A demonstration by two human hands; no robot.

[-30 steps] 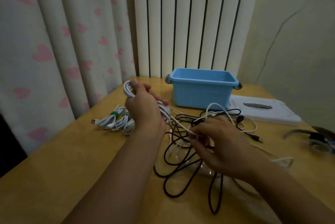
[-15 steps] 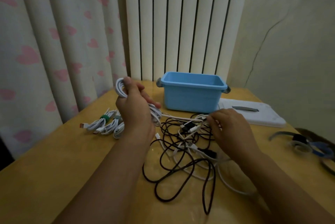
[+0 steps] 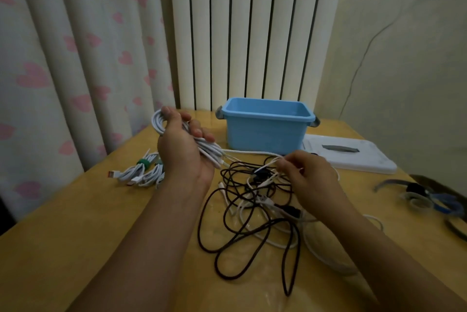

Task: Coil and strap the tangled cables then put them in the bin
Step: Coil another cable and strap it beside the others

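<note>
- The left hand (image 3: 183,151) is raised above the wooden table (image 3: 75,223); its fingers are curled round a white cable coil (image 3: 161,122), loops sticking out past the thumb
- A white strand runs from that coil across to the right hand (image 3: 310,180); the fingertips there are pinched together on the strand, just above the tangled cables (image 3: 252,210)
- The tangle, black and white leads, lies on the table between the two forearms
- Strapped white bundles (image 3: 141,172) with green ties rest left of the left hand
- The blue bin (image 3: 265,127) stands behind the tangle; a white lid (image 3: 353,157) lies flat to its right; loose straps (image 3: 417,198) sit near the right edge
</note>
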